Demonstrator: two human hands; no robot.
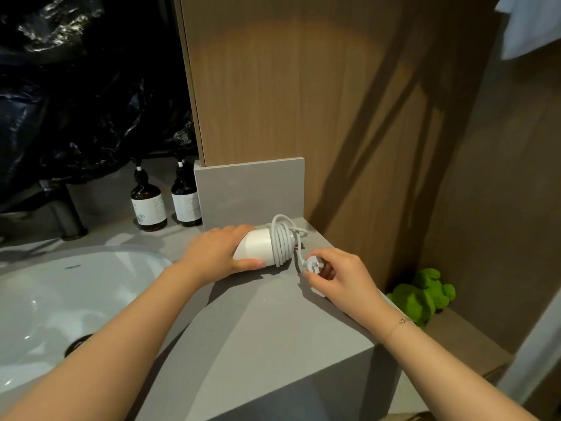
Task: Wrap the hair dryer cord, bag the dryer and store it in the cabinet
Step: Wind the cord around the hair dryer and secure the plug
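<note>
1. Grey worktop (267, 314) beside a white sink (60, 293) carries the hair dryer (258, 249).
2. Left hand (218, 253), its grip clamped on the dryer body, pins it down.
3. Right hand (337, 276) pinches the plug (314, 265); cord (282, 238) is coiled in several loops.
4. Dryer looks light, hard and smooth; cord is springy, so hold over the loops.
5. 2 pump bottles (165, 202) stand behind, contents hidden.

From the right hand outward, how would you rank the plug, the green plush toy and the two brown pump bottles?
1. Plug: pinched in the right hand.
2. Green plush toy: lower ledge, right.
3. Brown pump bottles: counter's far left, beside the sink; both about equally far.
</note>
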